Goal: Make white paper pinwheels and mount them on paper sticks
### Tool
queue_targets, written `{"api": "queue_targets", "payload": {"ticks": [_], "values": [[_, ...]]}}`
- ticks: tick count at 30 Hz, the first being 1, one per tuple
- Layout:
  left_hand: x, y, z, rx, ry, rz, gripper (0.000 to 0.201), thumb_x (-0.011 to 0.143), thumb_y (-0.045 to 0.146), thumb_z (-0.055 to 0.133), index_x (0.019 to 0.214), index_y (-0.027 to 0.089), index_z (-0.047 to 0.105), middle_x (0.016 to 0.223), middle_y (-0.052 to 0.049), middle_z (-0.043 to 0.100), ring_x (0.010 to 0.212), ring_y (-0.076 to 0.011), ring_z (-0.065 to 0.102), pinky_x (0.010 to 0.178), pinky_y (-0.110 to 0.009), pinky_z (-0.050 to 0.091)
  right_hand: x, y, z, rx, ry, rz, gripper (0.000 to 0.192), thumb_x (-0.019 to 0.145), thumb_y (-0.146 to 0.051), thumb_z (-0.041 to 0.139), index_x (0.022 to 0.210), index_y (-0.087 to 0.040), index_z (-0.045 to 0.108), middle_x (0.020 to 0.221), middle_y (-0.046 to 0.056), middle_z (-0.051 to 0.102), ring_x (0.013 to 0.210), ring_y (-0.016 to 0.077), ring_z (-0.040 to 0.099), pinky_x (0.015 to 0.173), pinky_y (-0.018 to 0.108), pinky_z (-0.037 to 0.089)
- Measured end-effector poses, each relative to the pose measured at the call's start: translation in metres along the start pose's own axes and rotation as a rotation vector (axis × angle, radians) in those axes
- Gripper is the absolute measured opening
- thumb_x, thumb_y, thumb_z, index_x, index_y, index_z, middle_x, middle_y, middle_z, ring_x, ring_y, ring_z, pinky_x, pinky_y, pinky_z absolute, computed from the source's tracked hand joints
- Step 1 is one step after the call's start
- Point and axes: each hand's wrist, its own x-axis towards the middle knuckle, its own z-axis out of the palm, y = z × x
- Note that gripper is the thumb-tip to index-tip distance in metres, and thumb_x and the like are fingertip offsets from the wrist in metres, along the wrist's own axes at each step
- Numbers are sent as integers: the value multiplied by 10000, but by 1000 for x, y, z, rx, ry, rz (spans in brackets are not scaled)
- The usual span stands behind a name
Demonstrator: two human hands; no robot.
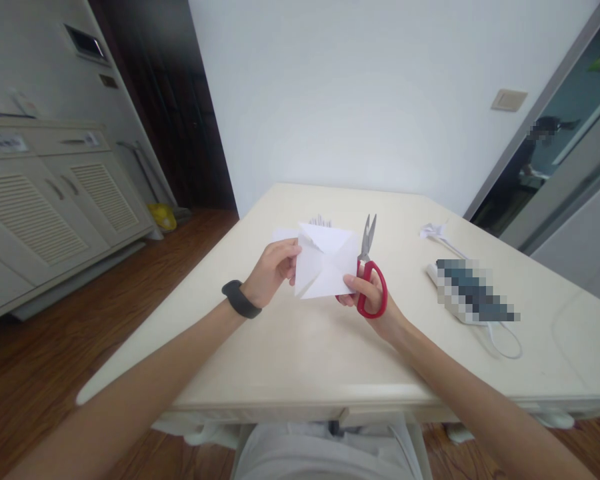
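Note:
A folded sheet of white paper (325, 267), square with flaps turned toward its middle, is held up above the table. My left hand (276, 265), with a dark band at the wrist, pinches its left edge. At the lower right corner, my right hand (367, 290) grips the paper under the thumb. Red-handled scissors (375, 267) hang on that same hand, their blades pointing away from me and slightly apart. Behind the paper, more white paper (283, 234) and a piece with thin strips (321, 221) are partly hidden.
On the right of the cream table (260, 360) lie a blurred-out device (473, 293) with a white cord loop and a white paper flower-like piece (434, 231) on a stem. A white wall (380, 100) stands behind the table. Louvred cabinets (55, 213) are at the left.

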Motion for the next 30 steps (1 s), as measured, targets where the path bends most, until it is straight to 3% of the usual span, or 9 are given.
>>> {"api": "queue_targets", "payload": {"ticks": [5,9,14,16,22,30], "values": [[2,0,0,19,-72,-23,345,875,316,348,588,166,468,453,38,353,416,-88,395,467,-227,330,1,-2,0,40,41,-46,190,825,-244,486,650,-176,457,530,-39,387,497,89,346,533,266,280],[1,-1,4,172,-150,-85,286,860,286,402,617,160,486,499,35,422,448,-81,407,488,-224,342,1,-2,0,17,106,-68,185,833,-252,483,665,-175,465,545,-40,388,506,87,341,539,264,289],[-5,-4,14,422,-471,-241,259,795,314,538,601,143,524,505,10,505,496,-113,495,537,-253,414,1,1,-3,-74,144,-36,194,828,-304,514,687,-173,483,576,-29,444,534,91,388,540,254,322],[-7,-3,18,436,-534,-252,310,794,373,540,588,141,528,520,2,521,510,-116,502,565,-268,433,0,2,-3,-134,159,-14,210,821,-326,532,687,-173,481,598,-22,475,548,95,419,537,250,335],[-9,-2,21,415,-335,-230,400,832,426,457,550,150,527,495,0,509,524,-127,493,582,-277,424,-3,-1,0,-240,136,2,225,810,-361,546,699,-176,485,585,-21,508,536,99,453,512,238,349],[-7,-4,16,482,-260,-163,381,836,349,452,509,158,491,505,3,523,545,-126,506,650,-269,427,-3,-1,2,-216,145,-5,233,818,-345,541,676,-171,480,559,-26,500,516,90,442,509,231,348]]}}
